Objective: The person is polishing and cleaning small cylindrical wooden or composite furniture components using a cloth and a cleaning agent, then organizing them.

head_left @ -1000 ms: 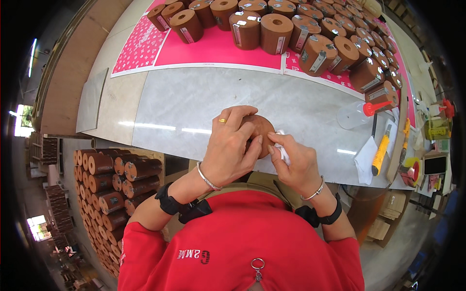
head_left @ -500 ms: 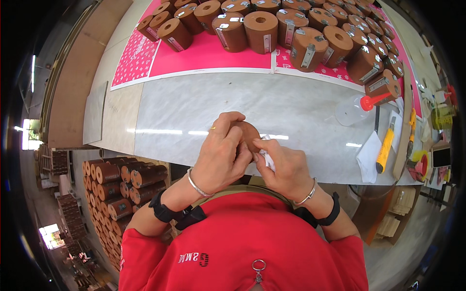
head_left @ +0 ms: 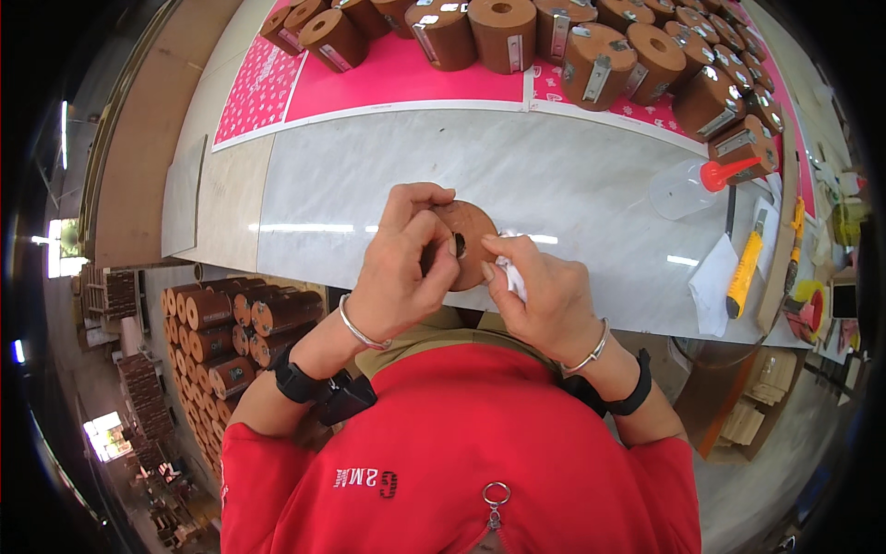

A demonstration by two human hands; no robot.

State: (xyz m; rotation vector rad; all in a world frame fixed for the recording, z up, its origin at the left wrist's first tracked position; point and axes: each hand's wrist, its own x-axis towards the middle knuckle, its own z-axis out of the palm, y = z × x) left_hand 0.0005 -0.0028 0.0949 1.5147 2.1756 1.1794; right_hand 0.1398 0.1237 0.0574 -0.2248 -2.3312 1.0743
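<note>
A round brown wooden piece [head_left: 474, 224] with a dark centre hole stands at the front of the grey table, its end face turned up. My left hand [head_left: 406, 254] is curled round its left side, the thumb and a bent finger beside the hole. Crumpled white cloth or tissue [head_left: 513, 280] is bunched in my right hand [head_left: 551, 294]. The right thumb and forefinger rest at the piece's right edge. My hands hide much of the piece, so its height cannot be told.
Several brown cylinders with metal strips [head_left: 503, 35] stand on a pink sheet [head_left: 397, 85] at the back. To the right are a red-tipped squeeze bottle [head_left: 681, 190], a yellow utility knife [head_left: 744, 275] and white paper [head_left: 709, 291]. More cylinders [head_left: 208, 342] are stacked at lower left.
The wooden piece now shows more of its end face and its hole. Both hands have moved slightly farther up the picture, and the left fingers have shifted on the piece.
</note>
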